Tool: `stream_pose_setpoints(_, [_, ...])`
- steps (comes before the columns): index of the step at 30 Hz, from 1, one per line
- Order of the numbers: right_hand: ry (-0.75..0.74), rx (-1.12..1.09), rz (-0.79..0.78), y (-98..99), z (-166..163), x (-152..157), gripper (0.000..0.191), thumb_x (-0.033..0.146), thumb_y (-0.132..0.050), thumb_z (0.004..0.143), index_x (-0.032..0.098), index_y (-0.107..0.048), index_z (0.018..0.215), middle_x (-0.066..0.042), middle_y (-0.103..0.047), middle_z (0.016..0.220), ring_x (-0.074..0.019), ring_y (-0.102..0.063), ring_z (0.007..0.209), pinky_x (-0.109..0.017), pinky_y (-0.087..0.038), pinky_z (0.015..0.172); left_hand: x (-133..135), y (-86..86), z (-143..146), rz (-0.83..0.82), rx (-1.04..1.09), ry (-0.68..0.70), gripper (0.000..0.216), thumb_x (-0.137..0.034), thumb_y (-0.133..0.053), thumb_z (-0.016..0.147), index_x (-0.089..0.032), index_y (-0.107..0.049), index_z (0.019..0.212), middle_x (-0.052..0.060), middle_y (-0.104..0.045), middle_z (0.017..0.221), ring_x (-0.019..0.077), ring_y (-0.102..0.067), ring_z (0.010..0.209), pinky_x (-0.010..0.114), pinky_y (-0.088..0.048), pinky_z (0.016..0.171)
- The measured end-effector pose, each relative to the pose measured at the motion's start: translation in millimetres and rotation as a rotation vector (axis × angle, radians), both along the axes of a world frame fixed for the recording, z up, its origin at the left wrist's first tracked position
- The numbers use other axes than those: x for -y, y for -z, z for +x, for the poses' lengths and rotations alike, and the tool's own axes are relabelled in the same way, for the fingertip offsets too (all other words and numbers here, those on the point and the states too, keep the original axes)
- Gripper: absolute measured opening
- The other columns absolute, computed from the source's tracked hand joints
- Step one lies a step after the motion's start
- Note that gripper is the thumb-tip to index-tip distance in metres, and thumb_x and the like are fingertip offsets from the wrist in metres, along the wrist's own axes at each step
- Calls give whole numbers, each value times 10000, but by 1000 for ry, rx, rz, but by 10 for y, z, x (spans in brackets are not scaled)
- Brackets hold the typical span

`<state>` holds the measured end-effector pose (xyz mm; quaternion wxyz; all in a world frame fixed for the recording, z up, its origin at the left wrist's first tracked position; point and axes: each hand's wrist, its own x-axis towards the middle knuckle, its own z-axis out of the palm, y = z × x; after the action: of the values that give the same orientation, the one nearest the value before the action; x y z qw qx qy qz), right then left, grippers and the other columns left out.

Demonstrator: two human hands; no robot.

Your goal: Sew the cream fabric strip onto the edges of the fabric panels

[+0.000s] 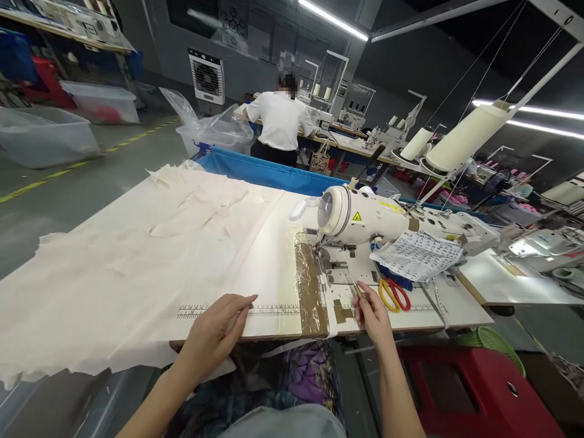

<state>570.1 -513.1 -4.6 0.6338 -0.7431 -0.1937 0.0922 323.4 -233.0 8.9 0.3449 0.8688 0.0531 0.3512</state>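
Note:
My left hand [223, 325] rests at the table's front edge over a printed ruler strip [276, 310]. Its fingers are stretched out with the thumb apart, holding nothing. In my right hand [371, 311] is a slim tool [358, 288] with a thin metal tip, pinched between thumb and fingers; its exact kind is unclear. The tip points toward the metal plate of a white sewing machine [365, 213]. Scissors [395, 295] with yellow and red handles lie just right of that hand. White fabric [137, 255] spreads over the table's left side.
Written paper sheets [417, 255] lie against the machine. Brown tape [311, 292] covers a strip of tabletop. Thread cones [468, 139] stand above on the right. Behind the table hangs a blue cloth trough [274, 171], with a person in white [279, 121] beyond. A red stool [474, 389] is below right.

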Motion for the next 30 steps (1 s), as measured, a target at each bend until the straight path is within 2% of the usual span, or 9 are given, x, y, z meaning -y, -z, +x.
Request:
stream_pose_setpoints(6, [3,34,18,-86,-25,22,524,577,-715,827,211,-640,1195,4,-639,754,-94,-503,436,-232,-430,388,-37,105,5,-108,-31,-31,222,-258,-496,996,-208,-656,1141,31,-739,951,151,-705,860,211,-542,723])
stream_pose_setpoints(12, [-26,60,36,-134,-79,20,462,496,-755,817,209,-639,1160,-10,-655,784,-87,-489,438,-205,-375,359,-11,69,11,-123,-129,-74,314,-295,-433,992,-160,-695,1099,49,-712,820,158,-661,715,253,-508,652])
stream_pose_setpoints(14, [-32,64,21,-118,-75,5,462,444,-740,823,215,-616,1204,-18,-656,837,-92,-497,470,-205,-369,375,-21,50,-8,-158,-180,-68,338,-324,-427,979,-166,-699,1103,54,-712,817,170,-665,731,266,-507,659])
stream_pose_setpoints(17, [-34,78,14,-65,-55,14,444,360,-685,816,227,-591,1229,-8,-627,860,-94,-485,498,-211,-354,410,-41,37,-36,-229,-242,-24,350,-366,-433,975,-190,-685,1140,63,-738,945,190,-689,864,277,-524,717])
stream_pose_setpoints(19, [-40,101,27,-36,-66,73,318,303,-631,804,225,-616,1111,20,-579,781,-92,-436,494,-213,-332,433,-48,33,-38,-254,-261,-6,356,-386,-437,971,-195,-685,1141,60,-742,961,199,-691,893,290,-532,740])
stream_pose_setpoints(22, [-100,147,47,12,-225,256,62,279,-583,781,226,-590,811,38,-499,675,-112,-420,534,-224,-331,475,-30,29,-25,-259,-248,-29,370,-413,-460,952,-188,-698,1125,56,-744,932,205,-691,875,312,-536,764])
stream_pose_setpoints(25, [-252,142,-29,171,-556,477,131,298,-613,801,216,-610,699,20,-532,642,-139,-485,579,-240,-383,516,12,24,-5,-280,-252,-87,386,-447,-482,935,-189,-710,1108,57,-746,929,219,-689,885,335,-540,795])
stream_pose_setpoints(28, [-412,81,-170,466,-874,609,159,277,-611,857,201,-727,780,14,-575,589,-143,-505,512,-242,-399,486,50,13,17,-315,-276,-136,390,-475,-497,925,-201,-712,1099,49,-745,924,223,-686,908,342,-538,828])
stream_pose_setpoints(30, [-466,52,-230,688,-988,613,193,268,-586,863,201,-767,865,-26,-664,688,-183,-614,619,-274,-486,578,71,1,29,-325,-293,-152,394,-487,-504,919,-198,-710,1091,42,-741,910,217,-679,905,341,-534,843])
